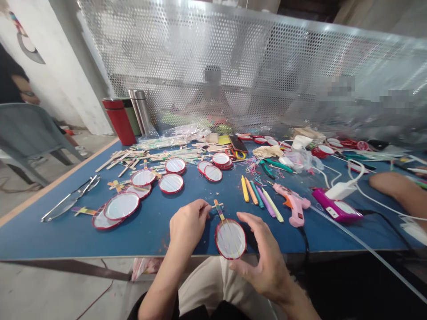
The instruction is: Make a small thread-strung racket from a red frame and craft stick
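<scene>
A small round disc (pixel 231 239) with a red rim and pale face lies at the table's near edge, with a coloured craft-stick handle (pixel 219 210) pointing away from me. A thin wooden stick crosses that handle. My left hand (pixel 189 224) is closed in a pinch at the left end of this cross stick. My right hand (pixel 263 253) curves open around the right side of the disc, its thumb by the lower rim and its fingers by the upper right. Whether it touches the rim I cannot tell.
Finished-looking red-rimmed discs (pixel 122 206) lie at left. Loose craft sticks (pixel 126 162) are heaped behind. Coloured glue sticks (pixel 261 198), a pink glue gun (pixel 293 202) and a purple power strip (pixel 335 205) with cables lie right. Eyeglasses (pixel 71 198) and flasks (pixel 118 122) stand left. A person's arm (pixel 396 189) rests far right.
</scene>
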`<state>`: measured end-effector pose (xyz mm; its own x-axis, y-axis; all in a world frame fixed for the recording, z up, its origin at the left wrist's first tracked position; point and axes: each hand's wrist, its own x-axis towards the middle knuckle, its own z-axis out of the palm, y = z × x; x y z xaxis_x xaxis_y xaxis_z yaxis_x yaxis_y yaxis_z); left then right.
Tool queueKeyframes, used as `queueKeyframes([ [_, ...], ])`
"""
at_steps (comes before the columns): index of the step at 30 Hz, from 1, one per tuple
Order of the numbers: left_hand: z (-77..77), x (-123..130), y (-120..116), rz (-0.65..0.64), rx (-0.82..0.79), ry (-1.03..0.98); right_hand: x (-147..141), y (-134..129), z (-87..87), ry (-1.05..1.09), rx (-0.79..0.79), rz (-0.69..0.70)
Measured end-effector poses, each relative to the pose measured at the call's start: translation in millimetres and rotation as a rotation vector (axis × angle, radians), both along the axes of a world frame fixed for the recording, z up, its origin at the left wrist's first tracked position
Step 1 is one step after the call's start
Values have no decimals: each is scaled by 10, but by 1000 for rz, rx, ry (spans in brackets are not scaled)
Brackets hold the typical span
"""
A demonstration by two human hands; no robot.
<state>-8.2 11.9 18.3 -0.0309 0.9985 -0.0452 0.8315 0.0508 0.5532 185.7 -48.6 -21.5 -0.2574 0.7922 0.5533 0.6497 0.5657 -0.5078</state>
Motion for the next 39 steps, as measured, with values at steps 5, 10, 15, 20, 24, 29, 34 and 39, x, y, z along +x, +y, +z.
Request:
queueKeyframes([
  [5,-23,-7,10,8,-4,3,-18,7,9,265,-80,-50],
  [10,-3,1,3,4,-20,-15,8,55,-21,725,-148,-261],
  [15,14,7,-10,15,-25,-15,63,180,42,828,-314,-238],
  [20,10,6,-7,4,-13,-9,-8,445,316,523,-346,-185],
  [24,9,3,2,8,-6,14,-135,675,411,215,-335,-94],
  [29,11,-2,4,-7,-6,15,-244,820,333,84,-391,41],
  [34,26,4,1,-7,-20,24,-259,873,296,20,-411,74],
  [39,46,16,-2,-3,-20,41,-264,882,331,-7,-404,72],
])
